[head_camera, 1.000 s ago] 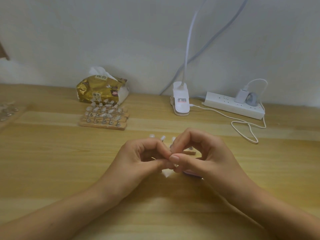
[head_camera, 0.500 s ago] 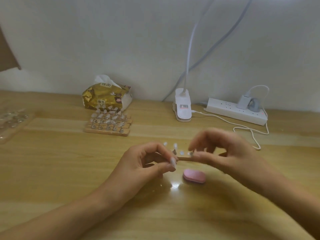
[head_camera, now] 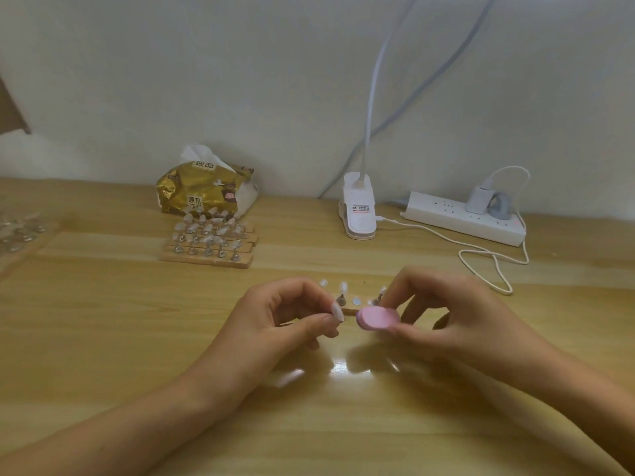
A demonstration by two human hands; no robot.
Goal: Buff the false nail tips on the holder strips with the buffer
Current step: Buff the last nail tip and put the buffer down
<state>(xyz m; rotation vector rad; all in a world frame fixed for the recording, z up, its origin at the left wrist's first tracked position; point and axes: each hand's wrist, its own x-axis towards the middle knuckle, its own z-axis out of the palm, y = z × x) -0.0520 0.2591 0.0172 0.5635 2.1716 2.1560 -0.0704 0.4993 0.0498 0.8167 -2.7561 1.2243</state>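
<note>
My left hand (head_camera: pixel 285 321) pinches the left end of a thin wooden holder strip (head_camera: pixel 350 310) carrying several clear false nail tips (head_camera: pixel 343 287) on small metal stands. My right hand (head_camera: pixel 457 314) grips a pink oval buffer (head_camera: pixel 377 317) between thumb and fingers, held just in front of the strip's right half. The strip's right end is hidden behind the buffer and my right fingers. A stack of more wooden holder strips (head_camera: pixel 209 247) with nail tips rests further back on the left of the table.
A gold tissue pack (head_camera: pixel 202 194) lies behind the stacked strips. A white clip lamp base (head_camera: pixel 357 214) and a white power strip (head_camera: pixel 460 218) with a looping cable (head_camera: pixel 488 266) sit along the back wall. A tray of clear pieces (head_camera: pixel 17 231) is at the far left.
My right hand let go of the strip's right end, picked the pink buffer up off the table and raised it to the strip. My left hand keeps hold of the strip.
</note>
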